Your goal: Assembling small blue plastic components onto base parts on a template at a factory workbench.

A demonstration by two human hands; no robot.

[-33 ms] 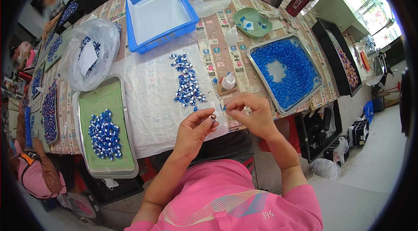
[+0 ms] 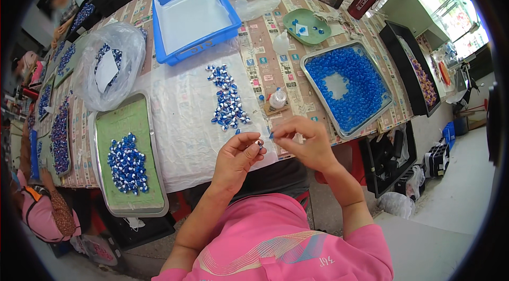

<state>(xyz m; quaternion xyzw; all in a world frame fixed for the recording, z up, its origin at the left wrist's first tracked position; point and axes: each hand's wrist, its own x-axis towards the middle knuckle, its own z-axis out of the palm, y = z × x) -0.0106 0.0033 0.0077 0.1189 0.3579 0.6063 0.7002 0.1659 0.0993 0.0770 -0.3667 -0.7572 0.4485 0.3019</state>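
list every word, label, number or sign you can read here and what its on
Wording not copied out; lettering shows on:
Red flask: large pale lettering down its side.
Pink shirt: short pale characters beside a wavy-line print.
Blue tray: characters on its near wall.
Patterned tablecloth: letters in squares, many too small to read.

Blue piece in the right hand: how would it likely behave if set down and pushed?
The blue piece is probably light: it looks tiny against the right hand. It may roll, since the similar-coloured beads in the metal tray look rounded. Their gloss suggests it could also be slippery.
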